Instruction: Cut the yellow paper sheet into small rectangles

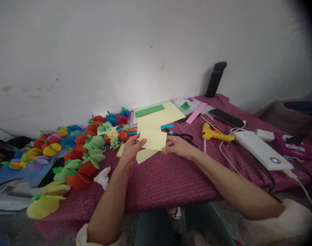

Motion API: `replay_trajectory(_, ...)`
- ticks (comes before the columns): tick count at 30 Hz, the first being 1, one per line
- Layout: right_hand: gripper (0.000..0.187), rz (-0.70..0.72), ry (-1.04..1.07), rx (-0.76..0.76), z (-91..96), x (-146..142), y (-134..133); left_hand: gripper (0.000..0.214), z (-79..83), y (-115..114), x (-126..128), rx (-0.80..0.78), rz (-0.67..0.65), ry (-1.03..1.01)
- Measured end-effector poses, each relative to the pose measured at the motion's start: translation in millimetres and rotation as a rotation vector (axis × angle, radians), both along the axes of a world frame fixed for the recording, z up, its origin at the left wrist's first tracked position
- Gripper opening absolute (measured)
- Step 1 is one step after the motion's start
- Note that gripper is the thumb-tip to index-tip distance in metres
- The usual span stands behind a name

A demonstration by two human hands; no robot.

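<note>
A small pale yellow paper sheet (154, 139) is held between both hands above a red checked cloth (166, 177). My left hand (129, 149) pinches its left edge, fingers closed on it. Its right edge is gripped by my right hand (176, 146). A second pale yellow piece (143, 155) lies on the cloth just under them. Behind lies a larger stack of yellow paper (158, 118) with a green strip (149, 110) on top.
Coloured paper fruits (79, 153) crowd the left side. Black-handled scissors (183, 136), a yellow glue gun (214, 133), a pink strip (196, 112), a phone (226, 118), a white power bank (262, 150) with cables and a black bottle (215, 79) lie on the right.
</note>
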State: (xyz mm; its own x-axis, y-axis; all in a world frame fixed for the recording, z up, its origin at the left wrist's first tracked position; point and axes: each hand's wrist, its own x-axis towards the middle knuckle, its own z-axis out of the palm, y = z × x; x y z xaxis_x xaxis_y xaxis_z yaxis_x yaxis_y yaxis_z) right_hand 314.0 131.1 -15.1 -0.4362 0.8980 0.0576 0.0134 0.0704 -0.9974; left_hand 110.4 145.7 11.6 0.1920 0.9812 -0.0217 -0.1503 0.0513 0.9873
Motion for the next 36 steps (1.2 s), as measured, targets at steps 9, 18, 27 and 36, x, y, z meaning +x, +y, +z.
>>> replay_trajectory(9,0.03,0.026,-0.073,-0.011,9.7,-4,-6,0.029,-3.3,-1,-2,-0.032,0.023,0.075)
replay_trajectory(18,0.023,-0.044,-0.291,0.158,8.7,1,-4,0.028,2.4,-8,1,0.093,-0.205,0.366)
replay_trajectory(27,0.022,0.09,-0.429,0.262,12.4,-4,-13,0.031,8.1,-16,7,0.333,-0.58,0.734)
replay_trajectory(36,0.02,0.084,-0.354,0.185,22.6,19,-4,0.035,12.1,-11,-9,0.217,-0.565,0.672)
